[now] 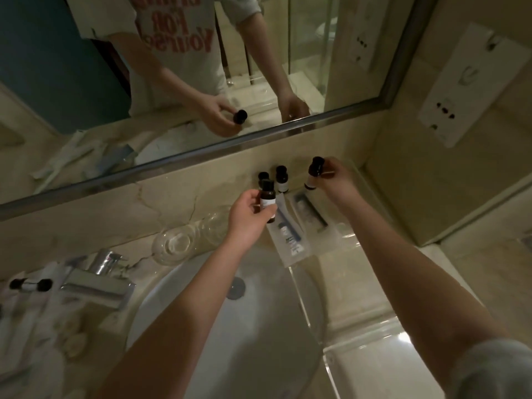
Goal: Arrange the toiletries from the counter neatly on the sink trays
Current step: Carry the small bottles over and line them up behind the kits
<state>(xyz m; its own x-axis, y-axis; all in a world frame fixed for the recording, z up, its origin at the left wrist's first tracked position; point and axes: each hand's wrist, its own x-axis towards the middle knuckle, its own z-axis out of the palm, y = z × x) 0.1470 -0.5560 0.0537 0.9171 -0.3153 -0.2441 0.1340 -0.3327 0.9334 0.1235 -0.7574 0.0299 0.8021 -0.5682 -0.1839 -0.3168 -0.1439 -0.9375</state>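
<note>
Toiletries sit on a clear tray right of the sink: two flat sachets lying with long axes running toward the mirror, then two upright bottles by the wall. Left hand is closed around a dark bottle, cap up (slightly tilted). Right hand pinches another bottle, cap toward the mirror.

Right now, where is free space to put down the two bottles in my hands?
Bare tray lies right of the packets, and along the back between the standing bottles and right hand. The left counter around the tap is crowded.
</note>
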